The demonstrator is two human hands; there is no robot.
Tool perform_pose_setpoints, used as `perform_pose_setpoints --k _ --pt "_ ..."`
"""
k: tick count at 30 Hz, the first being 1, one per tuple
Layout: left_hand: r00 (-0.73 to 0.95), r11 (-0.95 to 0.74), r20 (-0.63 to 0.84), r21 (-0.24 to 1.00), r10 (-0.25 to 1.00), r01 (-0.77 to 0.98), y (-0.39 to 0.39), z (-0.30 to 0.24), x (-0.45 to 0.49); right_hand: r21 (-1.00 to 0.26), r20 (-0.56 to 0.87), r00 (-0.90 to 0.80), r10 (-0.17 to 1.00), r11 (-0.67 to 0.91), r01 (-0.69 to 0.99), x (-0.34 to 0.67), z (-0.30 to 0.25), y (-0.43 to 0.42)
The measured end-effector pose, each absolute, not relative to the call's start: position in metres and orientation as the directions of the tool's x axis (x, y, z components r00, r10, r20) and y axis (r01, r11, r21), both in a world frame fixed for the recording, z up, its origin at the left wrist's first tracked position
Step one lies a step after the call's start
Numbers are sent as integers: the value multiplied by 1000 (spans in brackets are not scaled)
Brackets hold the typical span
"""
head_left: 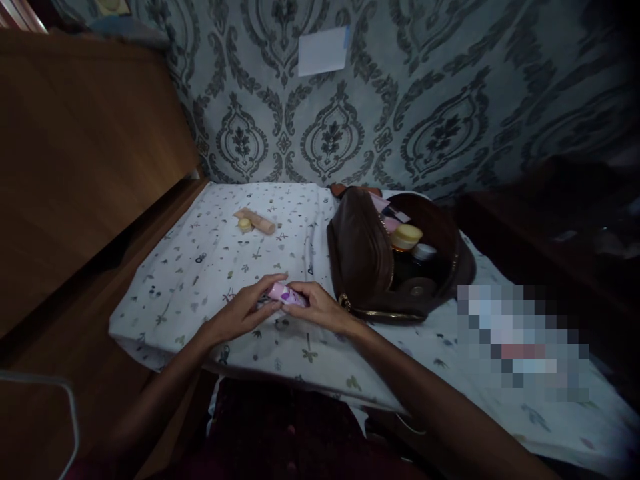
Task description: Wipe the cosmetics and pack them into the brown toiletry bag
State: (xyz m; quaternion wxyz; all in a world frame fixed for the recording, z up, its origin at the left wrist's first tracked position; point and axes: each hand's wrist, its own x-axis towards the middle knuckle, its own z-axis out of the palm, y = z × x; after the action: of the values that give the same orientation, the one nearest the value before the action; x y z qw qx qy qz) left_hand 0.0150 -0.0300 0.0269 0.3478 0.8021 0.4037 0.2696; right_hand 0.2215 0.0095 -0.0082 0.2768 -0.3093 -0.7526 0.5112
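Note:
A small pink cylindrical container [287, 295] with a purple print lies sideways between my two hands, above the patterned cloth. My right hand [325, 308] is closed around its right end, thumb and fingers on either side. The fingers of my left hand [246, 309] curve about its plain pink left end, above and below. Beyond my hands, a beige tube [260, 221] lies on the cloth, and a small yellow-lidded jar [245, 225] touches or nearly touches it. An unzipped brown bag [357, 257] stands beside my right hand.
Inside the bag are a larger yellow-lidded jar [407, 236], a grey-white lid [424, 252] and pink items. Patterned white cloth [200, 300] covers the surface. A wooden cabinet [90, 133] borders the left, wallpaper the back. A blurred-out patch [523, 343] covers something at right.

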Motion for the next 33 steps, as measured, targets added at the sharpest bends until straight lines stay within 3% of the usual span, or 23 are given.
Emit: perform_pose_setpoints --k 3,7,13,16,23,33 --pt "550 -466 169 754 818 462 -30 25 14 -948 60 -726 685 266 173 223 -6 10" --pt "519 -430 159 779 840 457 -32 17 16 -895 102 -684 723 366 254 220 -6 7" --pt "323 -274 113 816 940 510 -30 3 24 -599 349 -567 746 643 477 216 -16 1" --pt "292 -240 92 817 952 525 -28 1 26 -513 376 -584 720 686 515 217 -20 2" --pt "376 -244 56 846 925 474 -31 9 14 -525 310 -582 752 646 554 219 -13 4" --pt "227 -207 102 838 969 506 -26 3 24 -541 281 -587 759 630 556 217 -16 3"
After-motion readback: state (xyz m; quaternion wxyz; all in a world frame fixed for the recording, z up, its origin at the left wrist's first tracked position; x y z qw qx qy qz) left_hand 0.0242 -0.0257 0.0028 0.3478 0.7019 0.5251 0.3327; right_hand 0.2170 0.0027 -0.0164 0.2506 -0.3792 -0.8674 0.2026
